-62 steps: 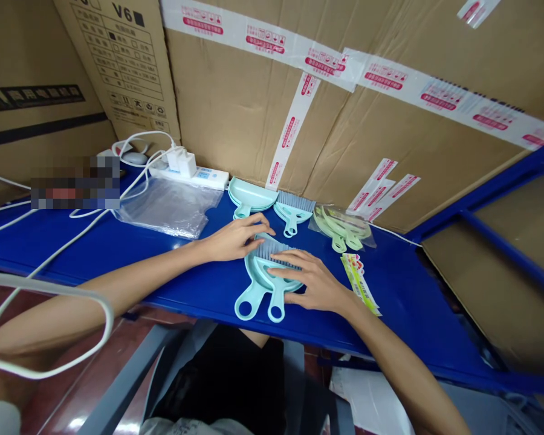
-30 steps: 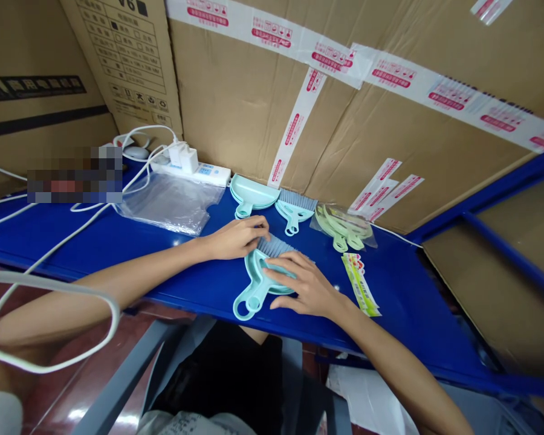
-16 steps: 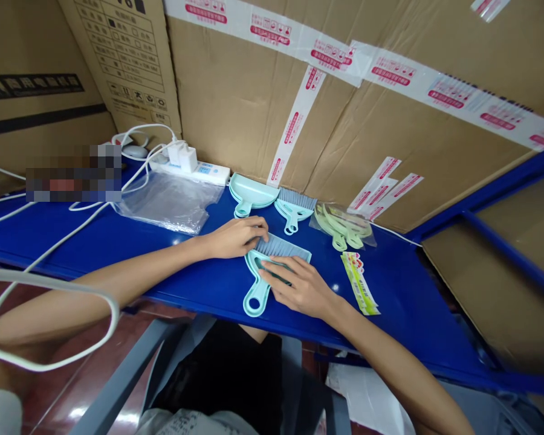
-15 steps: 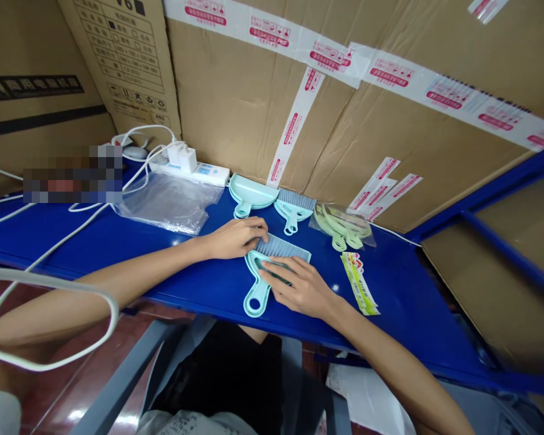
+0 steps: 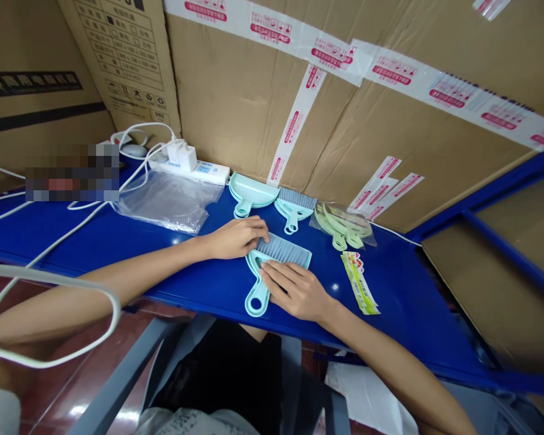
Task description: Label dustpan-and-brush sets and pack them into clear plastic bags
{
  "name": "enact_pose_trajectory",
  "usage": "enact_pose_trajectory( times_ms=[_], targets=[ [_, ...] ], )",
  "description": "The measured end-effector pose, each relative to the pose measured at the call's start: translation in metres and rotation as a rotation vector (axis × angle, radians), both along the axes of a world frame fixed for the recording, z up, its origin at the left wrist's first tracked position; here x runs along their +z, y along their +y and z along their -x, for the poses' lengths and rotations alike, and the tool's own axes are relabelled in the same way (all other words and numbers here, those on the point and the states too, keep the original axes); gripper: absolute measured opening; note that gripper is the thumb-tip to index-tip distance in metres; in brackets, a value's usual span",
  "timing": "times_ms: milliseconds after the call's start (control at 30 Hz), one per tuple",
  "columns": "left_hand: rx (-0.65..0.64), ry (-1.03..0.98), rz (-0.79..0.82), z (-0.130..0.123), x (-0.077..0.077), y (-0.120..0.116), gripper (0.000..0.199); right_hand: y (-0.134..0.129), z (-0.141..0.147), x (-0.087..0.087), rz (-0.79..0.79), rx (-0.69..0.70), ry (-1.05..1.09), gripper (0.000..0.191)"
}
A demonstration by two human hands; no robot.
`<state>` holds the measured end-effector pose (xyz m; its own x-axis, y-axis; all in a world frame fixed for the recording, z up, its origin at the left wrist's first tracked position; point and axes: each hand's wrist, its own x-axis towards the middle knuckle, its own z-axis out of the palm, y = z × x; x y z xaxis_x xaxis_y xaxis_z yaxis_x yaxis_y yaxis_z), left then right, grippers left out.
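Note:
A light-blue hand brush with grey bristles (image 5: 283, 249) lies in a matching dustpan (image 5: 256, 300) on the blue table, handles towards me. At the far left corner of the pair, my left hand (image 5: 245, 235) is closed with bent fingers on the dustpan's edge; its fingertips are partly hidden beside the bristles. My right hand (image 5: 297, 290) reaches over the brush's body from the right. Its fingers are close together and bent round the brush, covering much of it, with the tips near the base of the handle.
Behind stand another light-blue dustpan (image 5: 254, 192) and a brush-and-dustpan set (image 5: 294, 211). Bagged green sets (image 5: 342, 226) and printed label cards (image 5: 360, 284) are at right. Clear plastic bags (image 5: 172, 202), a power strip (image 5: 213, 173) and white cables (image 5: 72, 238) occupy the left. Cardboard (image 5: 236, 103) walls the back.
My right hand's fingers have drawn closer together and slid slightly towards me, baring more of the bristles. My left hand has stayed at the far left corner.

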<state>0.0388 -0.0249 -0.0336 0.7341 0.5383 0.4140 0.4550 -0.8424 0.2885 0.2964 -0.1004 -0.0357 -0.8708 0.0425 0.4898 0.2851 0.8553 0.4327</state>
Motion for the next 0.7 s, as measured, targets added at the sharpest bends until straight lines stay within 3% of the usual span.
enact_pose_trajectory(
  times_ms=[700],
  targets=[
    [0.004, -0.03, -0.044, 0.0001, 0.0047, -0.0041, 0.029, 0.0026, -0.0094, 0.0055, 0.057, 0.049, -0.001, 0.027]
  ],
)
